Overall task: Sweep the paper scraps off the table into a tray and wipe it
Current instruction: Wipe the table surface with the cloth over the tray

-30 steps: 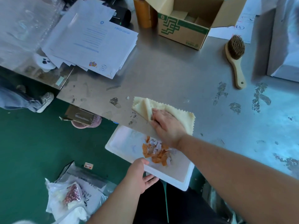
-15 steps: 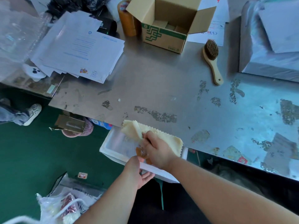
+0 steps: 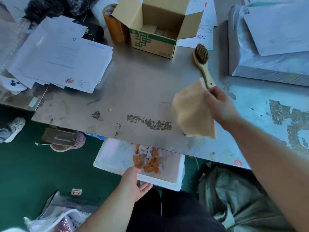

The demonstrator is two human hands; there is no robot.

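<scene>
A white foam tray [image 3: 115,158] sits just below the metal table's [image 3: 142,91] near edge, with orange and pale paper scraps [image 3: 147,159] piled in it. My left hand [image 3: 135,183] grips the tray's near rim, thumb on top and fingers underneath. My right hand [image 3: 219,104] is raised over the table's right half and holds a cream cloth [image 3: 192,111], which hangs loose and blurred above the surface. One small white scrap [image 3: 110,109] lies on the table left of centre.
A wooden brush [image 3: 202,62] lies just behind the cloth. An open cardboard box [image 3: 155,29], a tape roll [image 3: 113,22] and a paper stack [image 3: 61,56] crowd the back. A wrapped grey package [image 3: 270,47] sits at right. Bags and shoes lie on the green floor.
My right hand has lifted the cloth off the table edge by the tray and swung it up and to the right. The scraps now show uncovered in the tray.
</scene>
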